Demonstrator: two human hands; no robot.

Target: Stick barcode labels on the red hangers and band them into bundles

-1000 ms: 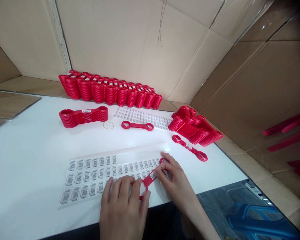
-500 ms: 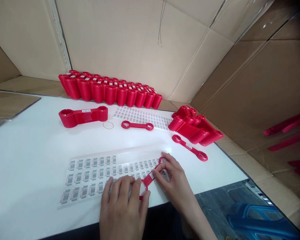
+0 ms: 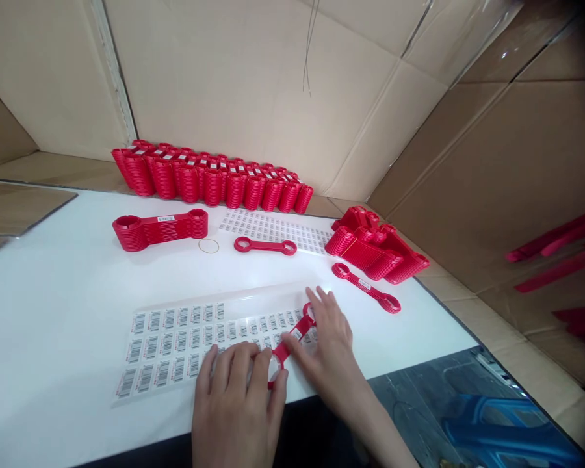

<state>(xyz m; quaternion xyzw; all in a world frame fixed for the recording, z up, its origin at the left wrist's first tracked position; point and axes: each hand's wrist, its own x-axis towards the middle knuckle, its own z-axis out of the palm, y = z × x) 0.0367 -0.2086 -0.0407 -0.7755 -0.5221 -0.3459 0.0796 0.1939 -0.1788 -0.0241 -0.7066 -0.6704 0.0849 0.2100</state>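
A red plastic strip with a ring at each end (image 3: 283, 350) lies slanted over the lower right of a barcode label sheet (image 3: 162, 344). My left hand (image 3: 236, 400) rests on the sheet's near edge, its thumb and forefinger closed round the strip's near ring. My right hand (image 3: 330, 354) is open over the far half, fingers stretched out beside the far ring and thumb by the strip's middle. A small white barcode label (image 3: 297, 334) shows on the strip there. Whether the right thumb presses on the strip, I cannot tell.
Behind stand a long row of stacked red strips (image 3: 214, 185), a labelled stack (image 3: 160, 231), a rubber band (image 3: 208, 246), a single strip (image 3: 266, 247) and a second label sheet (image 3: 273, 227). Rightward are bundled strips (image 3: 370, 253) and a small labelled pile (image 3: 365, 286). Cardboard walls (image 3: 253, 78) enclose the table.
My right hand has loosened from its pinch at the strip's label, and its fingers have straightened outward. My left hand keeps its hold on the near ring. The view has shifted slightly.
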